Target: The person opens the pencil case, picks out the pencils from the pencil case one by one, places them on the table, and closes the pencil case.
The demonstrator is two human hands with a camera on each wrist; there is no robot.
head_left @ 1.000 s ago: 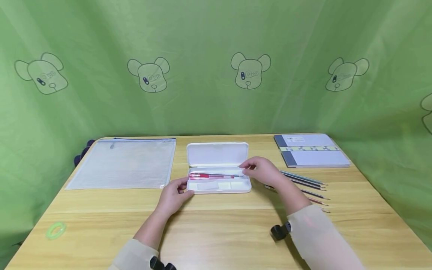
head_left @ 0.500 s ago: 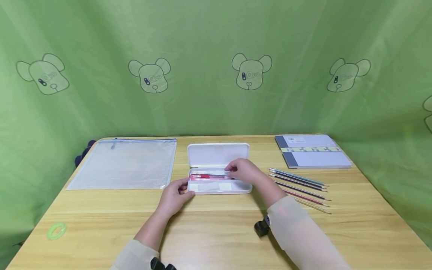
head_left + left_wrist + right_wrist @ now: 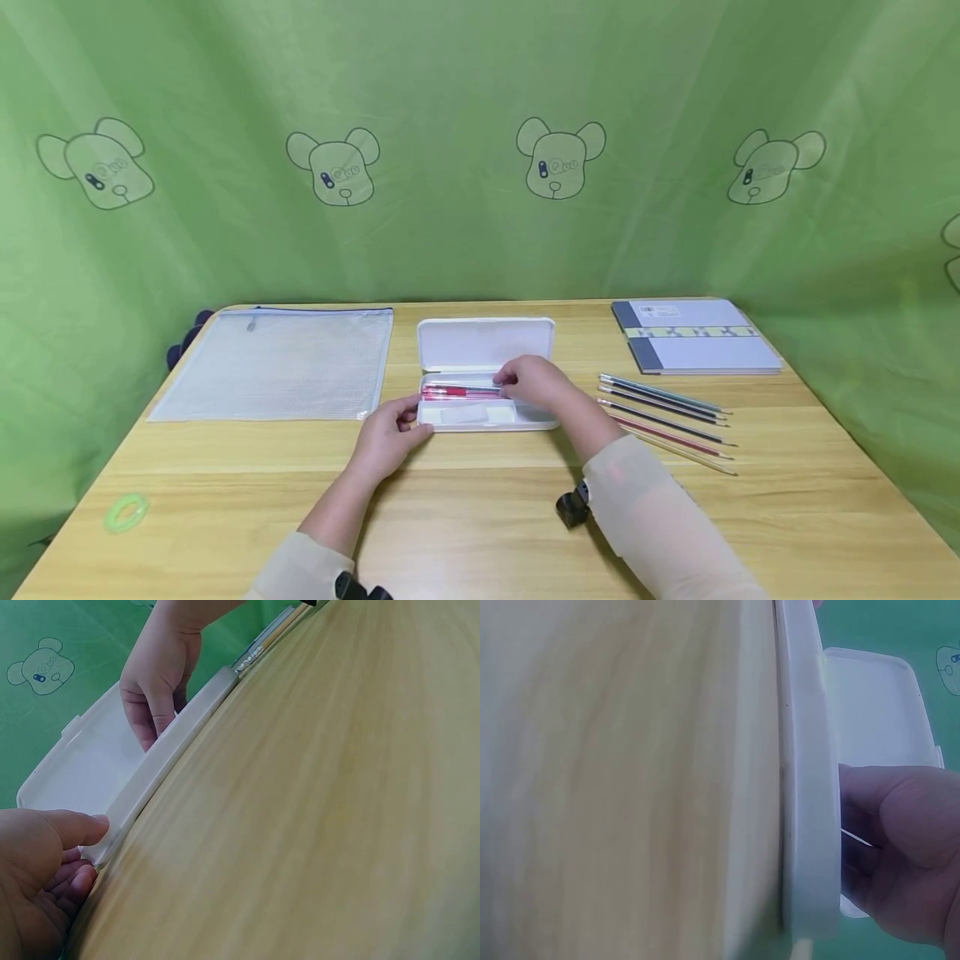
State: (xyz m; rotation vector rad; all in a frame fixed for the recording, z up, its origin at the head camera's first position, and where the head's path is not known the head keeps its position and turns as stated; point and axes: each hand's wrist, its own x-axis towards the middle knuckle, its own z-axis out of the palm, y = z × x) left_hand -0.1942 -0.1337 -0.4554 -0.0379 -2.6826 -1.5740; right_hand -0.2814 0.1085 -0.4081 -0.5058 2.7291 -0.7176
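Observation:
A white pencil case (image 3: 486, 346) lies with its lid raised in the middle of the wooden table. Pink-red pens (image 3: 450, 391) and a slim, dark pencil-like stick lie along its back compartment, and a pale eraser-like block (image 3: 463, 414) in the front one. My left hand (image 3: 386, 435) grips the case's left end, thumb at the front corner, fingers curled against the side. My right hand (image 3: 536, 385) reaches into the case from the right, fingertips down at the right ends of the pens. The front wall hides these fingertips in the right wrist view; I cannot tell whether they pinch anything.
Several pencils (image 3: 667, 421) fan out right of the case, near my right forearm. Behind them lies a banded notebook (image 3: 697, 350). A clear zip pouch (image 3: 277, 367) lies at the left back, and a green ring (image 3: 126, 512) at the left front.
My right hand has moved left along the pens, from the case's right end toward its middle, uncovering more of the loose pencils. My left hand has stayed on the case's left end.

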